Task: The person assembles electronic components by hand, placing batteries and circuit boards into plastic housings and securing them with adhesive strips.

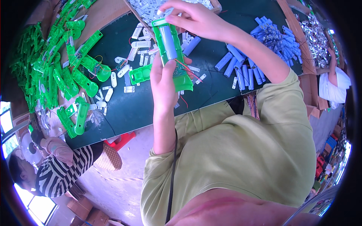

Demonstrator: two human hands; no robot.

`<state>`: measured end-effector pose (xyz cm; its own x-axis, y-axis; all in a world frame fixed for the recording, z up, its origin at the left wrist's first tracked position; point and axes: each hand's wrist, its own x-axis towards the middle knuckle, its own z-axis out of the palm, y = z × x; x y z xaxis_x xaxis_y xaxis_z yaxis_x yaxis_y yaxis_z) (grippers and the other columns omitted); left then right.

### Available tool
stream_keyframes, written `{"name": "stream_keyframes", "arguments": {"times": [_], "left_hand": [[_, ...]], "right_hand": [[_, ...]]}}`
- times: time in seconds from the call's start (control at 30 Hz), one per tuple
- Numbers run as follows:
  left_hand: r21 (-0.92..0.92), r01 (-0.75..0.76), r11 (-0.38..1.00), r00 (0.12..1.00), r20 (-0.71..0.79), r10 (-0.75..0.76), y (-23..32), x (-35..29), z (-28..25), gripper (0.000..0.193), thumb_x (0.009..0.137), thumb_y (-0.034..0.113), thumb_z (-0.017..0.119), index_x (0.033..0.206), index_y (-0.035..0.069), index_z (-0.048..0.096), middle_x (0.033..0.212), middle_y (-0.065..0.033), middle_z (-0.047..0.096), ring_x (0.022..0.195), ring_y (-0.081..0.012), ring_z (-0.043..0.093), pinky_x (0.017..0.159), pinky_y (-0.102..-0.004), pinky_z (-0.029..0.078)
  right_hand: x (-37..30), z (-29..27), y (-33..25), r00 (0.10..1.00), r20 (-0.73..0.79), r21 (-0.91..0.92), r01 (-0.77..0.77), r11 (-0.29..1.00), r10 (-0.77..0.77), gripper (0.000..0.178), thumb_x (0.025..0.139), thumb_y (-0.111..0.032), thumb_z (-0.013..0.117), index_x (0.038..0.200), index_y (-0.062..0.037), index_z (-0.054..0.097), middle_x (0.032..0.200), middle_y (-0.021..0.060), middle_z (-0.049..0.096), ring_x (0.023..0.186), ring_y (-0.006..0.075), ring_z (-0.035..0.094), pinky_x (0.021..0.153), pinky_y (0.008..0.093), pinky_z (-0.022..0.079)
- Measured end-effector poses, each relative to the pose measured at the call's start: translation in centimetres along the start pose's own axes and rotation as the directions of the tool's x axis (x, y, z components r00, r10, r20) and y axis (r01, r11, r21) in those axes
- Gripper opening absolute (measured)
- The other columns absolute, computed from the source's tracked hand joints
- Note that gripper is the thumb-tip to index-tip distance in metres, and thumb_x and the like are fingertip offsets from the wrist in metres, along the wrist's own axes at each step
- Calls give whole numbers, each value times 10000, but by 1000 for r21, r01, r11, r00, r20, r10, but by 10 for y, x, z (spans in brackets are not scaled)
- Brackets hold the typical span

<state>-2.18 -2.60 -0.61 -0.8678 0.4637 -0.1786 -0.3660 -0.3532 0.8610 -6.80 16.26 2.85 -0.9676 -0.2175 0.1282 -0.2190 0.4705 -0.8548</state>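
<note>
My left hand point(164, 81) is closed around a long green plastic housing point(183, 83), thumb on the near side, holding it tilted above the table. A blue cylindrical battery point(168, 43) lies inside the housing. Below the battery sits a small green circuit board with red wires point(183, 66). At the housing's far end, my right hand point(194, 19) has thumb and fingers closed on a small pale part point(165, 13), whose shape is partly hidden. Another green piece point(140, 74) lies on the table beside my left hand, and a loose blue battery point(191, 46) lies to the right.
Blue batteries with dark leads point(277, 41) are heaped at the right. Green housings point(56, 75) pile up at the left. Small white parts point(141, 44) are scattered on the dark green table point(126, 107). A co-worker in stripes point(66, 171) is at left; another person point(333, 86) is far right.
</note>
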Motion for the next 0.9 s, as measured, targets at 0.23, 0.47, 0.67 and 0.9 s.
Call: {"name": "stream_keyframes", "arguments": {"times": [0.23, 0.47, 0.67, 0.9], "left_hand": [[88, -77, 993, 997, -7, 78, 2, 9, 4, 383, 914, 88, 431, 1279, -27, 419, 902, -137, 626, 683, -143, 615, 589, -268, 520], [164, -133, 977, 989, -37, 141, 2, 27, 5, 279, 928, 72, 390, 1184, -25, 446, 902, -160, 621, 655, -178, 622, 587, -307, 534], [436, -198, 878, 980, 110, 167, 28, 32, 0, 619, 943, 184, 521, 1457, 14, 222, 1155, -147, 584, 1029, -193, 567, 886, -308, 452], [933, -24, -358, 908, 171, 384, 116, 54, -139, 526, 733, -77, 520, 1225, 103, 560, 1244, -119, 540, 1135, -312, 505, 896, -426, 469]], "right_hand": [[-14, 17, 3, 999, 31, 261, 8, 965, -17, 453, 944, -231, 557, 1342, -73, 410, 1159, 79, 565, 1011, 141, 581, 836, 294, 487], [-4, 20, -1, 996, 50, 447, -87, 890, 72, 536, 906, -116, 580, 1387, -65, 349, 1236, 65, 507, 1056, 136, 553, 876, 276, 473], [40, -44, 7, 995, -13, 486, -78, 870, 97, 526, 891, -61, 574, 1367, -45, 351, 1178, 73, 492, 901, 135, 542, 769, 267, 459], [140, -223, 190, 883, -342, 171, -278, 945, 321, 482, 877, -74, 566, 1334, -45, 416, 1110, 81, 554, 884, 141, 542, 765, 278, 451]]}}
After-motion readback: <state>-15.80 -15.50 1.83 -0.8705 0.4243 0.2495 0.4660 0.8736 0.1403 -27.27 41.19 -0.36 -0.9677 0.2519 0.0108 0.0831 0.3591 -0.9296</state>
